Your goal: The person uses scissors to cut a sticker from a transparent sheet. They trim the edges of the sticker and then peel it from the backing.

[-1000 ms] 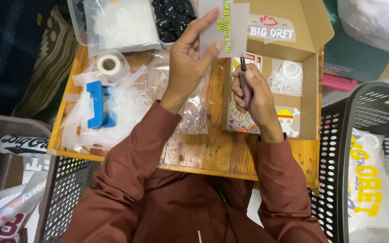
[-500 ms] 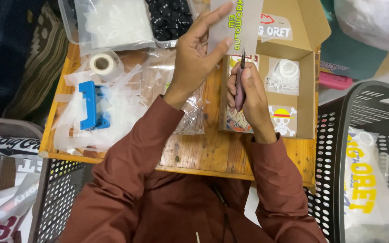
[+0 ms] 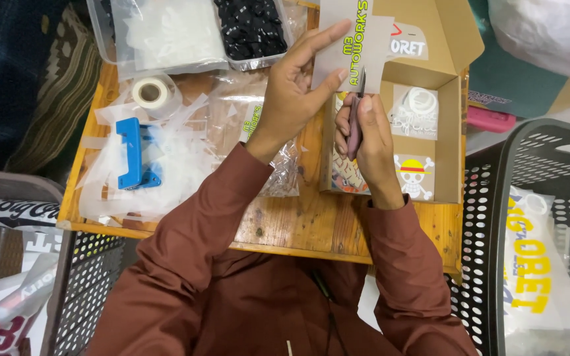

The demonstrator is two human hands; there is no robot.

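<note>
My left hand (image 3: 295, 92) holds up a grey sticker sheet (image 3: 354, 43) with yellow-green lettering, pinched between thumb and fingers. My right hand (image 3: 367, 135) grips a slim pink-handled cutting tool (image 3: 356, 118), and its metal tip touches the sheet's lower edge. Both hands hover over a small wooden table (image 3: 285, 221), just above the left side of an open cardboard box (image 3: 453, 132) that holds several stickers.
A blue tape dispenser (image 3: 131, 155) and a tape roll (image 3: 151, 91) lie among clear plastic wrappers at the left. Clear bags of white and black parts (image 3: 192, 29) sit at the back. Black perforated baskets (image 3: 536, 158) flank the table, with a pink object (image 3: 489, 120) beside the box.
The view has shifted slightly and my hands sit lower in the frame. The tool tip stays at the sheet's lower edge, and both grips are unchanged.
</note>
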